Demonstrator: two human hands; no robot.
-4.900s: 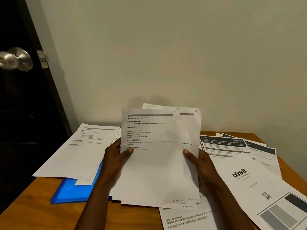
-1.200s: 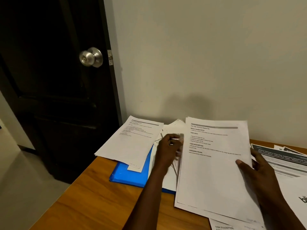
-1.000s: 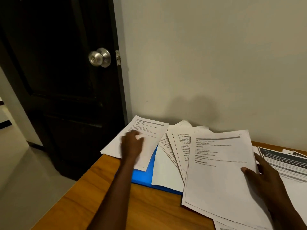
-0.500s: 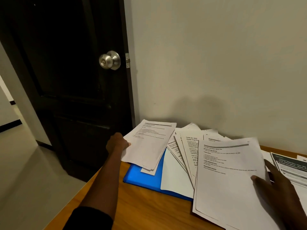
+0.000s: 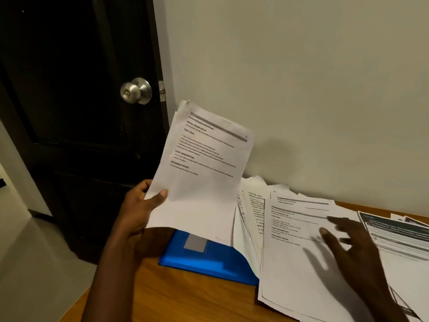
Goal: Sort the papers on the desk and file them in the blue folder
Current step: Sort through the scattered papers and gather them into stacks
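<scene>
Sorting papers toward the blue folder

Left hand [image 5: 139, 212] pinches lifted sheets [image 5: 202, 173], long axis upright; blue folder [image 5: 209, 259] lies directly beneath, nearer it. Right hand [image 5: 350, 249], fingers spread and released, hovers over the bench stack [image 5: 290, 263].

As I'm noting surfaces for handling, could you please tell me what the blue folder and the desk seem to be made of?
The blue folder looks like smooth, slightly glossy plastic: uniform colour with a soft sheen, and a grey label patch. The desk looks like wood or wood-look laminate with a satin finish: warm brown with grain streaks.
</scene>
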